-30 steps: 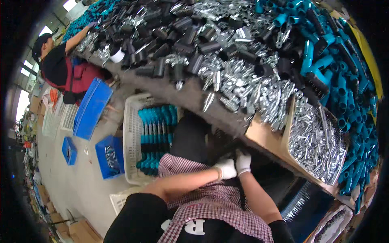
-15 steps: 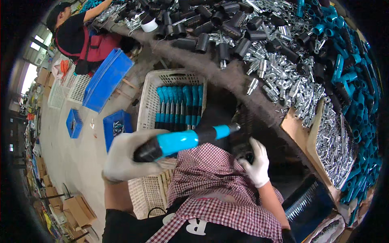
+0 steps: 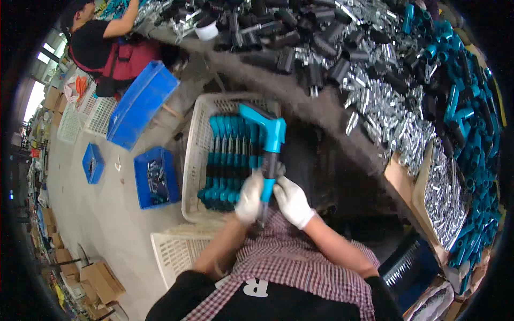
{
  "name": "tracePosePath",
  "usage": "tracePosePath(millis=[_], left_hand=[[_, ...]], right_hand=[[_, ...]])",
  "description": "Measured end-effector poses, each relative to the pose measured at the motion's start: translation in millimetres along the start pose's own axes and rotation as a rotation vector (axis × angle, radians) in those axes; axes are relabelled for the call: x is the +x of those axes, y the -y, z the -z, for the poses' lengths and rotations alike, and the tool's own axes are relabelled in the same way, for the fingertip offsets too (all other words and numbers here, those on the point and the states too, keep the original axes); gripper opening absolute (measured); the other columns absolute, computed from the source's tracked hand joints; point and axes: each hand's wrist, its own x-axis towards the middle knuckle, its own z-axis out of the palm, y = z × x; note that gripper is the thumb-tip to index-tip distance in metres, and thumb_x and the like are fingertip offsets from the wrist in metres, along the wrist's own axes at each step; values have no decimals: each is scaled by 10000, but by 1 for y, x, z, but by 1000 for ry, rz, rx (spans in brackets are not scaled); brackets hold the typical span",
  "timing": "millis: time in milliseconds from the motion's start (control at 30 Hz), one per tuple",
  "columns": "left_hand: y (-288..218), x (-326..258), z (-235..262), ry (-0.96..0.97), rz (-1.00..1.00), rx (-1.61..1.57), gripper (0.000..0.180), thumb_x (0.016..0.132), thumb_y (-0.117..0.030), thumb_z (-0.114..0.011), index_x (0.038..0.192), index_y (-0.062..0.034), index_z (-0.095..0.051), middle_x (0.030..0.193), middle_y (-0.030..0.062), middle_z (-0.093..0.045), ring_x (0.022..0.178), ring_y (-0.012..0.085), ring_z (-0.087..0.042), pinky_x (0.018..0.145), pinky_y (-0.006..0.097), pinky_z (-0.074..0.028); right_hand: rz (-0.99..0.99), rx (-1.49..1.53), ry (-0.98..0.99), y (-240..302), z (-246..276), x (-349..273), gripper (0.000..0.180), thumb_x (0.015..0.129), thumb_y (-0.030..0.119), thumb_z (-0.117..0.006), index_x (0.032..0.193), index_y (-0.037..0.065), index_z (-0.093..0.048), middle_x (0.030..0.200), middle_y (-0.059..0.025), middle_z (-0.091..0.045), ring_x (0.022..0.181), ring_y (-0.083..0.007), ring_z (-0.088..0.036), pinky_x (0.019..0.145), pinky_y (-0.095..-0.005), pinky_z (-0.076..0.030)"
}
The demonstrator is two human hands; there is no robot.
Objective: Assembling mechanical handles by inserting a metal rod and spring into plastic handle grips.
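A teal and black tool (image 3: pixel 274 140) with an angled handle and a metal tip stands nearly upright before me, its handle end pointing away. My left hand (image 3: pixel 250 198), in a white glove, is closed round its lower shaft from the left. From the right, my white-gloved right hand (image 3: pixel 292 202) pinches the same shaft with its fingers. The metal tip points down toward my checked apron (image 3: pixel 300 243). Just behind and left of the tool, a cream plastic crate (image 3: pixel 191 160) holds a row of similar teal and black tools (image 3: pixel 227 144).
A bench at the far right bears heaped metal fittings (image 3: pixel 393 115), black sleeves (image 3: pixel 289 59) and teal housings (image 3: pixel 474 155). Blue bins (image 3: pixel 140 184) stand on the floor at left. Another cream crate (image 3: pixel 168 251) lies nearer. A co-worker (image 3: pixel 99 48) reaches over the bench at far left.
The tool has swung from lying sideways to nearly upright, its handle now away from me. My left hand has moved right onto the shaft; my right hand has come in and taken hold.
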Motion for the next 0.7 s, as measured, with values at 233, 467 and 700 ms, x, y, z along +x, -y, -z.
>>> tracePosePath(millis=[233, 467, 700], left_hand=[[-11, 3, 13, -99, 131, -57, 378, 905, -229, -595, 1203, -7, -528, 1007, 44, -599, 869, 113, -577, 764, 270, -494], [87, 43, 139, -412, 444, 35, 454, 957, -304, -587, 1301, -18, -510, 974, 60, -645, 754, 165, -640, 678, 327, -548], [171, 79, 154, -535, 150, 976, 625, 807, -124, -646, 1409, -218, -507, 1177, 277, -625, 1096, 448, -584, 925, 426, -492]], right_hand=[[89, -231, 17, 20, 15, -2, 92, 830, 159, -671, 907, 109, -673, 877, -125, -658, 770, -328, -659, 665, -397, -534], [-86, 7, -158, 1, 61, -18, 111, 836, 55, -636, 913, 23, -710, 903, -157, -686, 819, -292, -681, 751, -345, -541], [-497, 322, -434, -49, 91, -67, 153, 920, 75, -581, 987, -39, -658, 776, -42, -645, 669, -93, -581, 631, -243, -472]])
